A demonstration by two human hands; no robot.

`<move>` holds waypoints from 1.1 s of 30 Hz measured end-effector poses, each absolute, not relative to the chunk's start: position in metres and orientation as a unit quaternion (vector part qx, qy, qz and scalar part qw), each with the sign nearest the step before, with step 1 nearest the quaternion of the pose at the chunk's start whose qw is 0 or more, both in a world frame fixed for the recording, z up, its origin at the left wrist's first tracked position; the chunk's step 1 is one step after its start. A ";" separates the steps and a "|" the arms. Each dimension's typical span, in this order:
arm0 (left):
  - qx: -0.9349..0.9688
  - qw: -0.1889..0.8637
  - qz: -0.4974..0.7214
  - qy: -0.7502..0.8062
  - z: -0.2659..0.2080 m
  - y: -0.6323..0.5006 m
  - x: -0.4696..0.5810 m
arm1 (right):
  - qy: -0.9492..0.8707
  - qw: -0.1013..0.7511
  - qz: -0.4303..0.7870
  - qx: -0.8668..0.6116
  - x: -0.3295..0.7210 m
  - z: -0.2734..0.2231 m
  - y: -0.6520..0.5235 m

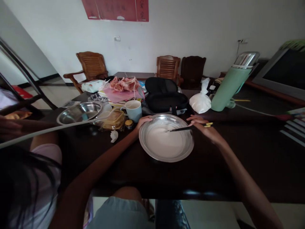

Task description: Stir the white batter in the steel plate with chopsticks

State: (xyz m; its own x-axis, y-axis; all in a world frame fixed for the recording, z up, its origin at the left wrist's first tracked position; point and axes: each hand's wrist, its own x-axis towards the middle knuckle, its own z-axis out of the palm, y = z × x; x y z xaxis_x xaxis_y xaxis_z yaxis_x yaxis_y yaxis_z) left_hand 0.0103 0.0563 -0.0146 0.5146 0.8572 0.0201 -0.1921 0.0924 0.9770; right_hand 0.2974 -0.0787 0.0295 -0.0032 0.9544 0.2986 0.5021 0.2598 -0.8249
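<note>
While the metal bowl [166, 160] is resting before you on the counter [214, 178], you should be moving the dark utensil [179, 128] gently through the pale mixture [164, 143], avoiding splashes. Your arms are reaching forward; your left hand [143, 121] is bracing the rim, its clamping unclear; your right hand [202, 124] is gripping the utensil. Beyond, a black case [165, 103] is lying open.

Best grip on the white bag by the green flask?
Pinch the white bag at its gathered neck, coming from above. The neck stands up narrow over a wide, rounded body, so it looks the easiest part to close on. The green flask crowds its right side, so a side approach there seems worse.
</note>
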 end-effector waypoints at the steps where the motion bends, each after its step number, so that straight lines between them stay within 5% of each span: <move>1: 0.551 0.673 0.391 0.301 -0.015 0.056 0.010 | -0.640 0.459 0.252 -0.563 0.305 0.030 -0.077; 9: 0.543 0.676 0.398 0.299 -0.016 0.057 0.010 | -0.701 0.370 0.351 -0.498 0.295 0.029 -0.083; 15: 0.521 0.675 0.414 0.317 -0.009 0.052 0.012 | -0.656 0.432 0.276 -0.554 0.311 0.032 -0.080; 22: 0.524 0.663 0.427 0.321 -0.006 0.049 0.013 | -0.678 0.359 0.325 -0.553 0.286 0.026 -0.087; 27: 0.529 0.663 0.424 0.318 -0.010 0.053 0.013 | -0.658 0.419 0.238 -0.579 0.300 0.030 -0.083; 33: 0.522 0.663 0.420 0.333 -0.012 0.055 0.012 | -0.679 0.363 0.371 -0.519 0.316 0.038 -0.089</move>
